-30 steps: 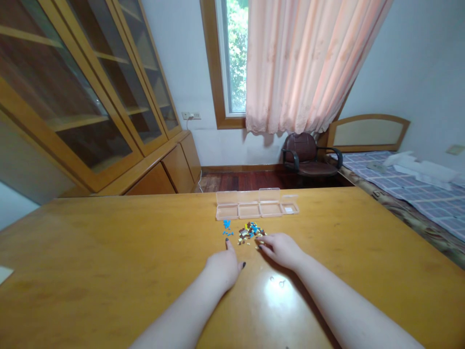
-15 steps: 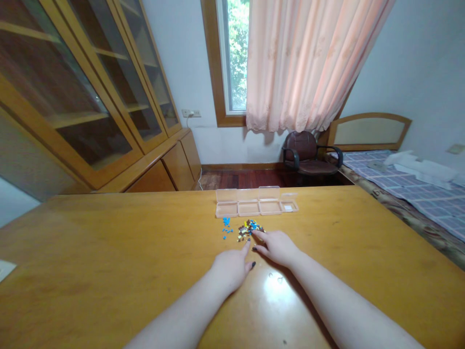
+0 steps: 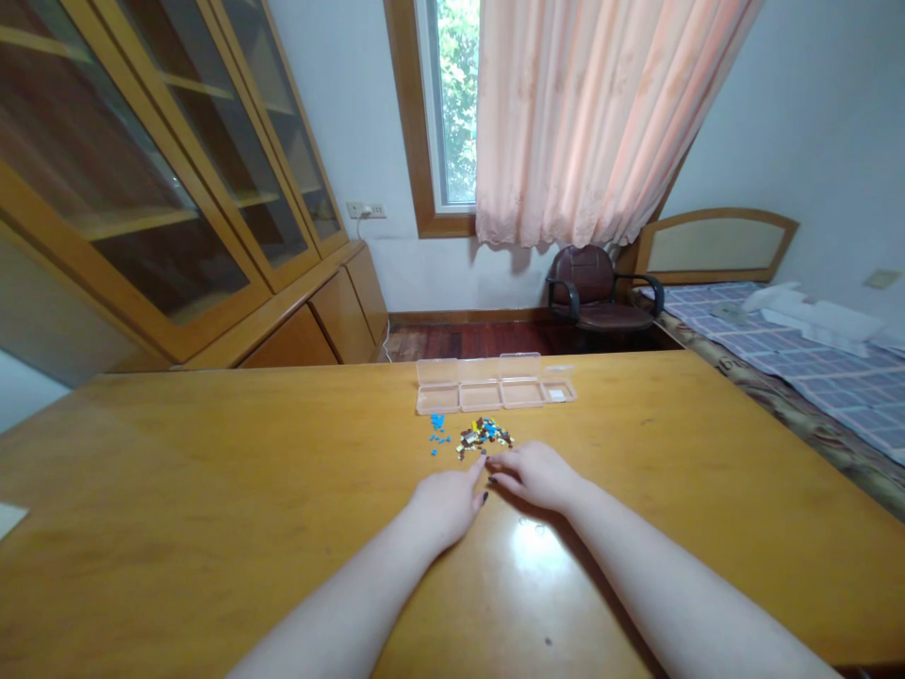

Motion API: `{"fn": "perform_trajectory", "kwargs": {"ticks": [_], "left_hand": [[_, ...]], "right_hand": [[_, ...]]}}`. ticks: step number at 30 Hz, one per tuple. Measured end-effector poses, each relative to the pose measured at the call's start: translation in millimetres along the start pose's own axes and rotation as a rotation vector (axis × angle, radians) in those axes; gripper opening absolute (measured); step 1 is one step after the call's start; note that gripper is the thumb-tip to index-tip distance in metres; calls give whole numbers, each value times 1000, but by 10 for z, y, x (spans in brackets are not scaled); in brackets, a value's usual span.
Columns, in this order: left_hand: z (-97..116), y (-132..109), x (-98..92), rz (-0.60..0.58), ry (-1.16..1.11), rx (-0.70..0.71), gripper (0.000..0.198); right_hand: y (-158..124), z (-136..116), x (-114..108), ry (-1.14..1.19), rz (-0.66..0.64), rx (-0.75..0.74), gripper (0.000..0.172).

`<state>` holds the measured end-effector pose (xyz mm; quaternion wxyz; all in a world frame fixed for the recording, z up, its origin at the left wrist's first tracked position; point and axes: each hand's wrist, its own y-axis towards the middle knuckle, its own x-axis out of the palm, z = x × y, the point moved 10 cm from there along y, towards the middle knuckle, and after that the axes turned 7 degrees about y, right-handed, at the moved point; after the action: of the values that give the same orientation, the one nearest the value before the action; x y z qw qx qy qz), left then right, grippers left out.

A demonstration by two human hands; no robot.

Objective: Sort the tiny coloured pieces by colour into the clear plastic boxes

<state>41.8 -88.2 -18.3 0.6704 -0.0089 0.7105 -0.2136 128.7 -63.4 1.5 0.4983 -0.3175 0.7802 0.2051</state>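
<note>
Sorting appears in hand: the left hand (image 3: 447, 505) and right hand (image 3: 538, 476), grasp indeterminable, nearly meet just near of the mixed pieces (image 3: 485, 432), right of the blue pieces (image 3: 437, 422); next likely requires isolating one.

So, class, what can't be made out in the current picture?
In the head view:
Mixed pile: overlapping pieces, too small to count.
Left hand and right hand: whether either pinches a piece; too small to tell.
White patch in the clear case: too small to show any writing.
Pale thing: cut off by left edge.
</note>
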Motion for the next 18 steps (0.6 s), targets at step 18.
{"fn": "perform_trajectory", "kwargs": {"ticks": [18], "left_hand": [[-345, -63, 43, -132, -20, -267, 73]], "right_hand": [[-32, 108, -42, -57, -41, 61, 38]]}}
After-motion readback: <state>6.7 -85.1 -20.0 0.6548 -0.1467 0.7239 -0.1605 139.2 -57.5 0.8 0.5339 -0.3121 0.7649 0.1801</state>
